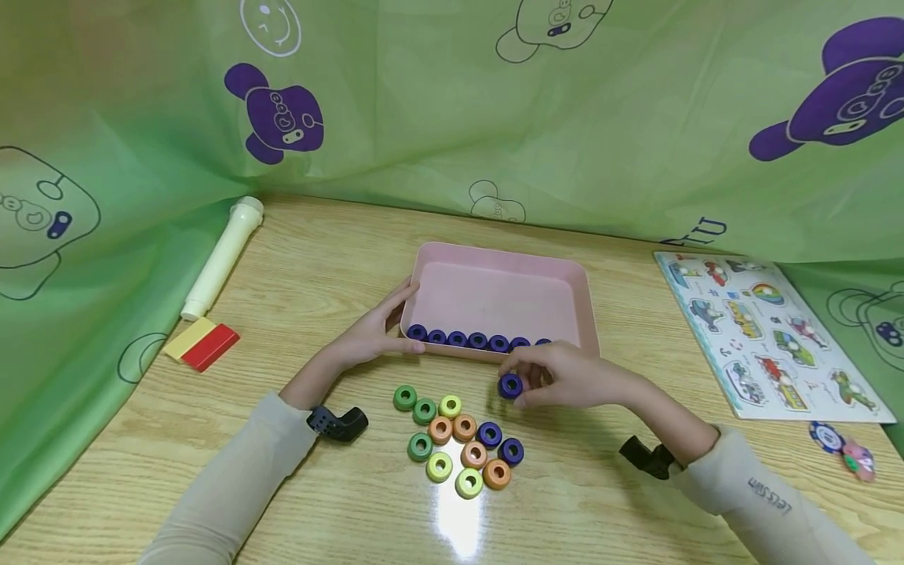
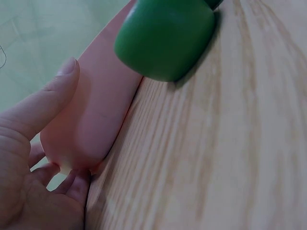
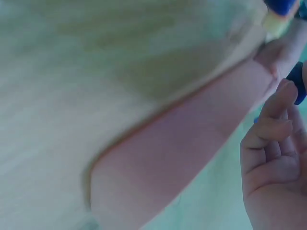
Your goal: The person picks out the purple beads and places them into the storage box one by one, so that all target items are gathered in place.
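Observation:
A shallow pink tray (image 1: 494, 302) lies on the table, with a row of dark blue rings (image 1: 457, 339) along its near inner wall. At its near left corner my left hand (image 1: 370, 333) grips it, the thumb on the front wall and the fingers round the side. My right hand (image 1: 565, 375) pinches a dark blue ring (image 1: 510, 385) between thumb and fingertips, just in front of the tray's near edge. It partly hides the right end of the row. Loose green rings (image 1: 424, 411), yellow rings (image 1: 439, 467), orange rings (image 1: 474, 455) and two blue rings (image 1: 489, 435) lie nearer me.
A white tube-shaped object (image 1: 224, 257) lies at the left, with a yellow and red block (image 1: 202, 344) below it. At the right are a picture puzzle board (image 1: 777, 337) and two small round pieces (image 1: 826, 437). A green printed cloth (image 1: 424, 118) hangs behind the table.

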Action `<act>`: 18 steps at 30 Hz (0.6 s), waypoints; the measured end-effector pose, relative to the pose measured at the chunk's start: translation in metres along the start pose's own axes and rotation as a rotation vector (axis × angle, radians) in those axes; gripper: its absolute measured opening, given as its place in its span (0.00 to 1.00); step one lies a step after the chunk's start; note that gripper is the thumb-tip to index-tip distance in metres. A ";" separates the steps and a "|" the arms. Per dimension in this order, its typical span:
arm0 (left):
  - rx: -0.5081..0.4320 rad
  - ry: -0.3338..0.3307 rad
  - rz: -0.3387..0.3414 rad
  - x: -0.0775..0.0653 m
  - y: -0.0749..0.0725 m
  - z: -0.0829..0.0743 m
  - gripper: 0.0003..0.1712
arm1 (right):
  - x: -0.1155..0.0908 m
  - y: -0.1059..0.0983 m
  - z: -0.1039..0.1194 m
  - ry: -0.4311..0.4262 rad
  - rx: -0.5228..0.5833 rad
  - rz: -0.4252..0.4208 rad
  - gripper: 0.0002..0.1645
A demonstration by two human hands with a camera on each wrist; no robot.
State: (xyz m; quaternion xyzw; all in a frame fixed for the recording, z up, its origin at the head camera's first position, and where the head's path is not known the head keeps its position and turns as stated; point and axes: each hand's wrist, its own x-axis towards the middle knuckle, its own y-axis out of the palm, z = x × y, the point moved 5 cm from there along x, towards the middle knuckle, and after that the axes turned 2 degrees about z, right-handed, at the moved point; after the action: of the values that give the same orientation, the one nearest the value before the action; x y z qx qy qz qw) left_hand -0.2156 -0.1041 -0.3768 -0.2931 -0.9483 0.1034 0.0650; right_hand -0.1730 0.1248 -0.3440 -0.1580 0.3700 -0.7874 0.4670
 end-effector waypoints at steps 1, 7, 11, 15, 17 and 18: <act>-0.004 0.000 0.000 0.000 0.000 0.000 0.50 | 0.001 -0.005 0.000 -0.005 0.003 -0.027 0.18; -0.018 0.007 -0.002 0.001 -0.001 0.000 0.50 | 0.010 -0.027 -0.009 -0.003 0.024 -0.141 0.19; -0.022 0.012 -0.004 0.001 -0.001 0.001 0.50 | 0.017 -0.037 -0.023 0.002 0.037 -0.211 0.18; -0.023 0.010 -0.005 0.001 -0.002 0.003 0.50 | 0.022 -0.044 -0.039 0.067 0.033 -0.260 0.18; -0.019 0.008 -0.006 0.001 -0.002 0.004 0.50 | 0.023 -0.045 -0.047 0.117 0.008 -0.269 0.18; -0.016 0.005 -0.006 0.001 -0.002 0.005 0.50 | 0.023 -0.046 -0.050 0.144 -0.011 -0.273 0.18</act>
State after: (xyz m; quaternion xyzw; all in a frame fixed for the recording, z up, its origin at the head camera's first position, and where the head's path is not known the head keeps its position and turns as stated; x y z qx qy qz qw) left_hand -0.2184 -0.1064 -0.3807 -0.2909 -0.9498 0.0951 0.0651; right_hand -0.2436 0.1405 -0.3466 -0.1522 0.3818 -0.8509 0.3271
